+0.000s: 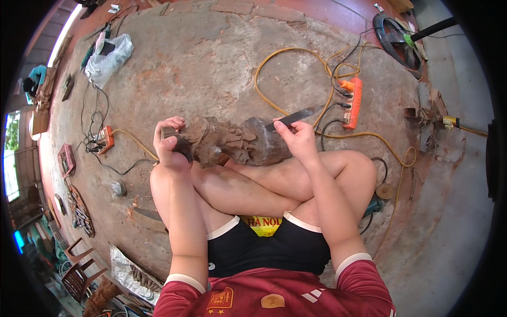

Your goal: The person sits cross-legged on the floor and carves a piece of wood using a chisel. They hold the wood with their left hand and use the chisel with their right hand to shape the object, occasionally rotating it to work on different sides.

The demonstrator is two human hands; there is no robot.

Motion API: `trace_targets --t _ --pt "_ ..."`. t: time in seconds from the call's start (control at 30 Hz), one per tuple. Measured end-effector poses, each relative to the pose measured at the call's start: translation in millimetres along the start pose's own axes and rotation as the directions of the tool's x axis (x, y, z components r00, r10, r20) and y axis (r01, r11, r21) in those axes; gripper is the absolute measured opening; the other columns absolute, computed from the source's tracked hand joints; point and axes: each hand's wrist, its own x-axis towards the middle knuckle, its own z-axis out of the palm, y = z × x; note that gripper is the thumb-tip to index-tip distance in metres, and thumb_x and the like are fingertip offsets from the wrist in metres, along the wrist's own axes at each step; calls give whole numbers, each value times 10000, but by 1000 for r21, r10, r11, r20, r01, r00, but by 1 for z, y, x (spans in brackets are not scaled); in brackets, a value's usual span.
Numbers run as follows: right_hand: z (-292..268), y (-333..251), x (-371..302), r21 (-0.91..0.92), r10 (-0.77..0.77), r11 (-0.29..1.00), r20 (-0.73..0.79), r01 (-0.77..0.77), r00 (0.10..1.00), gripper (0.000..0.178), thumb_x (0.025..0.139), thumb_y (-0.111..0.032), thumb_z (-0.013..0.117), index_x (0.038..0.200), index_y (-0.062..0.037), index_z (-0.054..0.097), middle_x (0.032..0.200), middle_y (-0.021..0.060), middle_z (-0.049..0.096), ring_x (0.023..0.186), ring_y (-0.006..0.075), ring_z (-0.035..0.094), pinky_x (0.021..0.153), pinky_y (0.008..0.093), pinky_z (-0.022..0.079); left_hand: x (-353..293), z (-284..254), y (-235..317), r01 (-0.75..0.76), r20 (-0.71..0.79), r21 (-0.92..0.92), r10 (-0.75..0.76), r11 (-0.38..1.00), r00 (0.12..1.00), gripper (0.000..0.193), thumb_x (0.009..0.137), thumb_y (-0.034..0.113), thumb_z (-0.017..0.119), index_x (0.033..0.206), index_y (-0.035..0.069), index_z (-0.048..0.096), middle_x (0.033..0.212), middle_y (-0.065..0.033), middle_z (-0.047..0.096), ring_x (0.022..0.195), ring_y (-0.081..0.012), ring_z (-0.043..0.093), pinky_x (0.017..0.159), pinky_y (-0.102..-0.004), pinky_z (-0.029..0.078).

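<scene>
A brown carved wooden figure (pixel 227 138) lies sideways across my crossed shins, its surface full of deep relief. My left hand (pixel 170 145) is wrapped round its left end, with the fingers over the top and the thumb on the near side. At the other end, my right hand (pixel 300 141) pinches a dark flat strip (pixel 296 117) between thumb and fingers. The strip slants up to the right over the figure's smoother, greyish end. Whether it is sandpaper or a thin file, I cannot tell, nor whether it touches the wood.
An orange power strip (pixel 353 103) with plugs and a looped yellow cord lies beyond my right hand. Another orange outlet block (pixel 103 140) sits at left near a metal can (pixel 116 188). A plastic bag (pixel 110 58) lies far left; a green power tool (pixel 374 206) is by my right knee.
</scene>
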Motion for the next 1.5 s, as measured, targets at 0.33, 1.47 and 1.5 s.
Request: trace_targets --t 0.33,1.47,1.5 --pt "-9 -12 3 93 -31 995 -48 35 998 195 906 -176 723 963 10 743 794 1 693 707 39 575 632 207 457 -26 51 27 -215 287 271 135 938 948 556 620 493 701 837 -1 565 875 -128 600 959 -290 554 985 -482 384" --pt "51 -1 -15 313 -53 947 -60 70 997 286 905 -209 722 764 40 721 636 -12 658 600 29 526 517 253 426 -24 68 22 -224 299 303 131 926 945 527 618 435 573 887 -10 492 946 -201 517 975 -323 489 964 -449 369" --pt "50 5 -12 278 -66 956 -101 92 993 272 910 -201 718 783 39 726 670 -15 672 619 29 541 529 245 437 -23 67 21 -227 305 296 133 928 943 526 618 435 573 887 -10 492 948 -202 517 978 -323 489 963 -449 370"
